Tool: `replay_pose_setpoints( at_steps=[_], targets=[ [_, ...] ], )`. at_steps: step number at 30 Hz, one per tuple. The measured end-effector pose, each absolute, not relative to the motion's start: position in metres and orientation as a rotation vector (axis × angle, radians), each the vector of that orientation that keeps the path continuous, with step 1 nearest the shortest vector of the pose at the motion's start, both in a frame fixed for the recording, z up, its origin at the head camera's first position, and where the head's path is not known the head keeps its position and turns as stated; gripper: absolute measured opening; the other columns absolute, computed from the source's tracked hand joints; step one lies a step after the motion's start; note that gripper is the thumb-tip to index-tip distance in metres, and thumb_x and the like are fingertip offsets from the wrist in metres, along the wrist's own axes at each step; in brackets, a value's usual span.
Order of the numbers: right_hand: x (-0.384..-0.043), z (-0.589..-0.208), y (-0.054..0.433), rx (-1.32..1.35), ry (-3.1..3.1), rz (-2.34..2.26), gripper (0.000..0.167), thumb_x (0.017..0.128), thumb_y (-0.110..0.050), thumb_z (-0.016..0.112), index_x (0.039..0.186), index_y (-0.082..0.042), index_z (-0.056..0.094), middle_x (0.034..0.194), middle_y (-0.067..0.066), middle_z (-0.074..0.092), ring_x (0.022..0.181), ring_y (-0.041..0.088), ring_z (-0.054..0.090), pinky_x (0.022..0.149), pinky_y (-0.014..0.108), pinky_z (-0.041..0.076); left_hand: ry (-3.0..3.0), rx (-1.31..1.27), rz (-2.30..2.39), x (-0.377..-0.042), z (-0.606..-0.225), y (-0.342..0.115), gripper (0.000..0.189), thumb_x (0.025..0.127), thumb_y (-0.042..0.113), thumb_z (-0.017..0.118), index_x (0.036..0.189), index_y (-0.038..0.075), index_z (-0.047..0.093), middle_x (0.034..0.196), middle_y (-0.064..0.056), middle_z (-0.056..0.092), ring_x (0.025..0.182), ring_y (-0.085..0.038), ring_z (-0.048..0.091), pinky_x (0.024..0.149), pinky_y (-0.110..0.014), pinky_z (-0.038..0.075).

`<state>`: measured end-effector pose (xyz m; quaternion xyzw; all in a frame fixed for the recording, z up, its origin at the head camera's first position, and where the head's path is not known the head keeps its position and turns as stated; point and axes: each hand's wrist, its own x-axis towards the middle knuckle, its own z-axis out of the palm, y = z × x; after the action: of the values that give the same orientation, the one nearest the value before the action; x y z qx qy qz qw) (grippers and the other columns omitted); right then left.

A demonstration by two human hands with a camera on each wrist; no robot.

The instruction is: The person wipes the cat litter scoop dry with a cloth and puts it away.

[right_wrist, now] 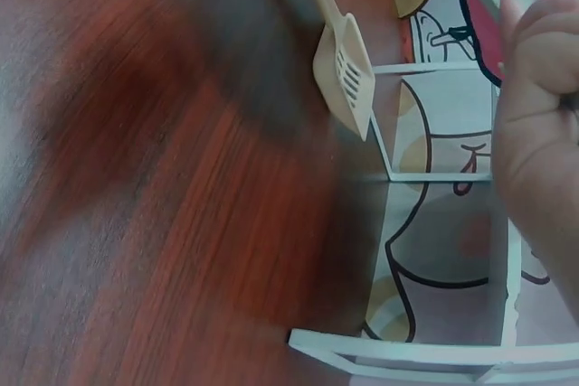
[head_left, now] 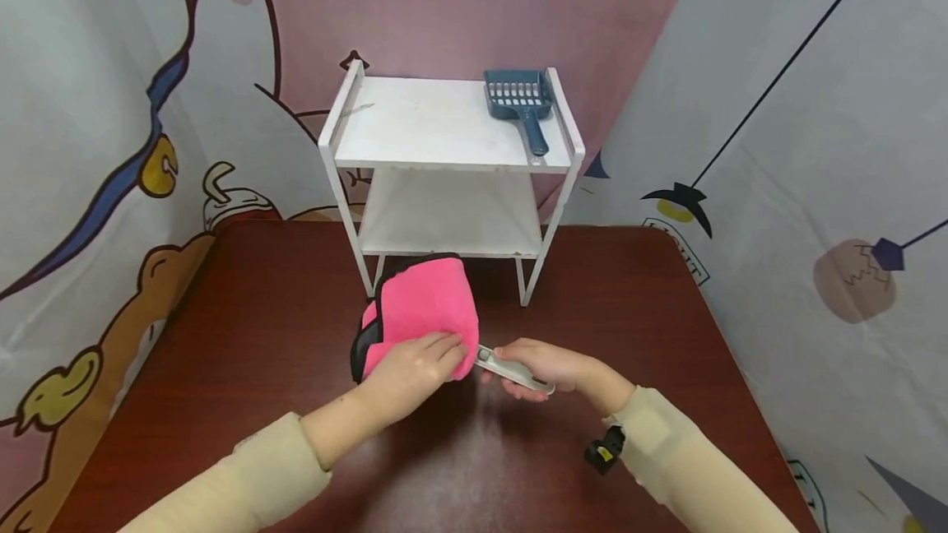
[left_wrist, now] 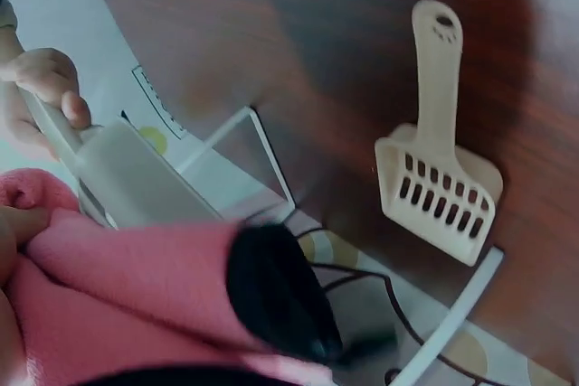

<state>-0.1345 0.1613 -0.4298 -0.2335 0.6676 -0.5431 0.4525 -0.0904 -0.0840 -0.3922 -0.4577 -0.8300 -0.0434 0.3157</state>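
Note:
My left hand (head_left: 411, 373) grips a pink cloth (head_left: 429, 298) with black trim above the table. My right hand (head_left: 544, 364) holds a light grey scoop (head_left: 514, 370) by its handle. In the head view the cloth covers the scoop's head; in the left wrist view its pale pan (left_wrist: 140, 178) shows beside the cloth. A beige slotted litter scoop (left_wrist: 437, 106) lies on the table, hidden in the head view but visible in the right wrist view.
A white two-tier shelf (head_left: 452, 212) stands at the back of the dark red-brown table (head_left: 289, 311). On its top tier, at the right, lies a blue slotted litter scoop (head_left: 522, 101). Cartoon-printed cloth (head_left: 800, 130) surrounds the table.

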Motion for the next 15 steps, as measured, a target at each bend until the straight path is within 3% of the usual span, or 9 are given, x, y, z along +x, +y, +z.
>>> replay_pose_setpoints(
  at_steps=[4,15],
  targets=[
    [-0.135,-0.428,0.164,-0.601,1.651,-1.356,0.046,0.102,-0.026,0.027,0.105,0.01,0.054,0.062,-0.006,0.05,0.04,0.002,0.04,0.039,0.018,0.034,-2.14,-1.195,-0.027,-0.093,-0.393,-0.086,0.041,0.066,0.014,0.084,0.102,0.003,0.067,0.098,-0.006,0.07,0.092,-0.015,0.066,0.081,-0.023,0.053],
    [-0.137,-0.431,0.173,-0.606,1.588,-1.43,0.052,0.102,-0.026,0.026,0.109,0.022,0.044,0.061,-0.007,0.051,0.038,0.001,0.041,0.037,0.017,0.033,-2.306,-0.987,-0.285,-0.118,-0.396,-0.127,0.039,0.063,-0.011,0.076,0.099,0.001,0.067,0.096,-0.012,0.07,0.09,-0.023,0.067,0.077,-0.032,0.054]
  ],
)
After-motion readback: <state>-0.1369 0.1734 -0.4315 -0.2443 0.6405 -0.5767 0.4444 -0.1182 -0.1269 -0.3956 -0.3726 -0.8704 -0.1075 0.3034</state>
